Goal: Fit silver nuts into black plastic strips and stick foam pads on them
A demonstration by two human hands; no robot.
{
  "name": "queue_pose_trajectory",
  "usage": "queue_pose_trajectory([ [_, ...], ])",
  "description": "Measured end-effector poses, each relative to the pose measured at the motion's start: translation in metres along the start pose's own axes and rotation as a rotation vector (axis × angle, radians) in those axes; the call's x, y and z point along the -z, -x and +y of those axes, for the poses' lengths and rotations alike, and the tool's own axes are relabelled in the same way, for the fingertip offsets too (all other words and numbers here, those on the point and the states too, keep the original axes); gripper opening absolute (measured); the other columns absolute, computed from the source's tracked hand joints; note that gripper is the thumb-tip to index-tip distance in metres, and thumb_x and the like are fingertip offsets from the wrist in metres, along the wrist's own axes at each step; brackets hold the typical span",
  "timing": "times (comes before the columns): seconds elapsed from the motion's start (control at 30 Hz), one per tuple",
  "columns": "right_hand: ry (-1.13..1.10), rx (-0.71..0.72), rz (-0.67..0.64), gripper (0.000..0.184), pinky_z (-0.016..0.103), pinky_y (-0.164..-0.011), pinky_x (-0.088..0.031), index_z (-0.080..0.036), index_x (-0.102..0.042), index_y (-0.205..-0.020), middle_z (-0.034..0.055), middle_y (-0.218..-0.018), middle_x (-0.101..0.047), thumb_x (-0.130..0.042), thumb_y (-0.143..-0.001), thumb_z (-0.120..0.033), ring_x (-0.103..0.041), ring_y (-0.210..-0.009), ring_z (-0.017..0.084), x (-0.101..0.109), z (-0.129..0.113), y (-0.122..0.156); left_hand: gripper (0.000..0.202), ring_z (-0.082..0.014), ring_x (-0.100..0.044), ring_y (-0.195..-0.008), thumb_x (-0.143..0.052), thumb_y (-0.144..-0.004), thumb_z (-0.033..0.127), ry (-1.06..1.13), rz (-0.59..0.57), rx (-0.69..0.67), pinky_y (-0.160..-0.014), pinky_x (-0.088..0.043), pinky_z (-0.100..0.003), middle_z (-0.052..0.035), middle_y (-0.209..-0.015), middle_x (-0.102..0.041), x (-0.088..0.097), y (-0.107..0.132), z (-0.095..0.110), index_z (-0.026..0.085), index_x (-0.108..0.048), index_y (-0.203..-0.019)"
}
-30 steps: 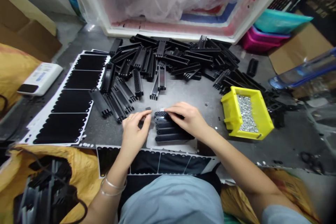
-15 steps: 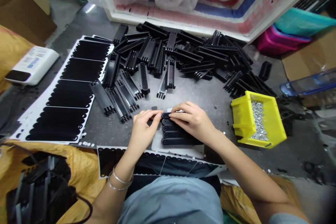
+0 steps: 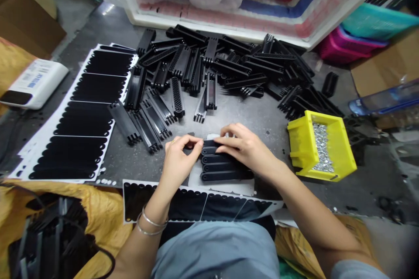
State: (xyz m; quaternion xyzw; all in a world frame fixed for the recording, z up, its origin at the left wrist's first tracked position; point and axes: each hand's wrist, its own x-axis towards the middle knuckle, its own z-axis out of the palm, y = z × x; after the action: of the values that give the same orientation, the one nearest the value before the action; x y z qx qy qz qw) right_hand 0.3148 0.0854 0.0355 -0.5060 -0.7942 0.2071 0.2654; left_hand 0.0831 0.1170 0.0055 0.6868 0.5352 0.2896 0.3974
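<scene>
The dark grey worktop (image 3: pixel 262 111) carries a jumbled heap of slotted black plastic bars (image 3: pixel 232 68) toward its far side, overlapping scalloped black sticker sheets (image 3: pixel 80 115) at left, an open yellow parts bin (image 3: pixel 342 152) at right, and a pale flat plate (image 3: pixel 225 187) under a row of black bars (image 3: pixel 222 168) near its front edge.

On my remote feed, I'm seeing the right hand (image 3: pixel 250 148) spreading its fingers wider near the frame's centre, while the uppermost black piece (image 3: pixel 208 143) there is showing a smooth-looking surface where honeycomb was visible a second ago.
</scene>
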Motion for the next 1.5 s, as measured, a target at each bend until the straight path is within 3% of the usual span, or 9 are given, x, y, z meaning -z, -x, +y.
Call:
queue_pose_trajectory([
  [0.17, -0.221, -0.229, 0.095, 0.014, 0.03, -0.072, -0.054, -0.023, -0.08, -0.102, 0.0041, -0.093, -0.073, -0.068, -0.099, -0.028, -0.068, -0.082, 0.016, 0.023, 0.021, 0.027, 0.019, -0.0221, -0.067, -0.086, -0.064, -0.091, 0.039, 0.004, 0.012, -0.009, -0.089, -0.047, -0.038, -0.0015, -0.085, -0.076, 0.001, -0.002, -0.001, 0.024, -0.075, -0.085],
  [0.37, -0.262, -0.186, 0.149, 0.013, 0.029, -0.072, -0.053, -0.022, -0.08, -0.1, 0.0029, -0.09, -0.07, -0.069, -0.097, -0.026, -0.066, -0.078, 0.015, 0.016, 0.027, 0.034, 0.024, -0.0231, -0.068, -0.085, -0.065, -0.09, 0.045, -0.022, 0.006, 0.005, -0.09, -0.048, -0.04, -0.0022, -0.086, -0.075, -0.001, -0.005, -0.004, 0.023, -0.075, -0.084],
  [0.53, 0.049, -0.144, 0.2, 0.022, 0.036, -0.075, -0.052, -0.026, -0.081, -0.11, 0.0067, -0.094, -0.063, -0.062, -0.102, -0.034, -0.061, -0.085, 0.02, 0.019, 0.029, 0.047, 0.032, -0.0246, -0.07, -0.09, -0.058, -0.095, 0.05, -0.101, -0.002, -0.04, -0.098, -0.048, -0.044, -0.0041, -0.091, -0.076, 0.005, -0.004, -0.003, 0.023, -0.075, -0.09],
  [0.6, 0.212, -0.222, 0.222, 0.033, 0.042, -0.084, -0.053, -0.027, -0.072, -0.131, 0.01, -0.106, -0.067, -0.052, -0.106, -0.037, -0.063, -0.096, 0.024, 0.022, 0.024, 0.059, 0.041, -0.029, -0.067, -0.113, -0.056, -0.097, 0.057, -0.176, -0.052, -0.11, -0.109, -0.044, -0.05, -0.0078, -0.116, -0.076, 0.012, 0.0, -0.003, 0.024, -0.073, -0.113],
  [0.7, 0.329, -0.301, 0.137, 0.055, 0.052, -0.11, -0.045, -0.027, -0.037, -0.162, 0.0128, -0.143, -0.062, -0.039, -0.11, -0.044, -0.058, -0.131, 0.029, 0.018, 0.006, 0.074, 0.111, -0.0407, -0.036, -0.152, -0.073, -0.074, 0.078, -0.301, -0.267, -0.254, -0.123, -0.029, -0.058, -0.0174, -0.165, -0.04, 0.018, 0.009, -0.005, 0.025, -0.03, -0.162],
  [0.8, 0.42, -0.24, -0.002, 0.082, 0.06, -0.128, -0.021, -0.018, -0.008, -0.168, 0.0155, -0.168, -0.035, -0.036, -0.105, -0.063, -0.03, -0.157, 0.032, -0.004, -0.016, 0.074, 0.157, -0.0445, -0.013, -0.16, -0.085, -0.054, 0.082, -0.38, -0.438, -0.361, -0.128, -0.016, -0.062, -0.0236, -0.173, -0.015, 0.013, 0.016, -0.009, 0.021, 0.007, -0.166],
  [0.97, 0.434, -0.161, -0.05, 0.109, 0.058, -0.132, -0.012, 0.0, -0.011, -0.165, 0.0245, -0.171, -0.017, -0.039, -0.096, -0.079, -0.013, -0.162, 0.035, -0.051, -0.039, 0.045, 0.116, -0.0375, -0.02, -0.16, -0.079, -0.077, 0.065, -0.373, -0.381, -0.416, -0.131, -0.009, -0.061, -0.0213, -0.165, -0.036, -0.001, 0.015, -0.016, 0.022, -0.014, -0.162],
  [1.17, 0.312, -0.003, -0.08, 0.111, 0.05, -0.133, -0.016, 0.004, -0.018, -0.163, 0.0236, -0.172, -0.012, -0.045, -0.094, -0.078, -0.005, -0.163, 0.032, -0.073, -0.06, 0.027, 0.115, -0.0388, -0.023, -0.159, -0.084, -0.069, 0.049, -0.359, -0.336, -0.417, -0.13, -0.013, -0.062, -0.0264, -0.163, -0.035, -0.003, 0.014, -0.023, 0.016, -0.018, -0.157],
  [1.5, 0.351, -0.216, 0.023, 0.083, 0.057, -0.128, -0.03, -0.018, -0.011, -0.168, 0.0158, -0.171, -0.028, -0.043, -0.104, -0.06, -0.029, -0.158, 0.03, -0.029, -0.028, 0.103, 0.113, -0.0385, -0.024, -0.159, -0.088, -0.063, 0.054, -0.407, -0.366, -0.378, -0.13, -0.012, -0.06, -0.0182, -0.158, -0.044, 0.004, 0.011, -0.008, 0.022, -0.029, -0.153],
])
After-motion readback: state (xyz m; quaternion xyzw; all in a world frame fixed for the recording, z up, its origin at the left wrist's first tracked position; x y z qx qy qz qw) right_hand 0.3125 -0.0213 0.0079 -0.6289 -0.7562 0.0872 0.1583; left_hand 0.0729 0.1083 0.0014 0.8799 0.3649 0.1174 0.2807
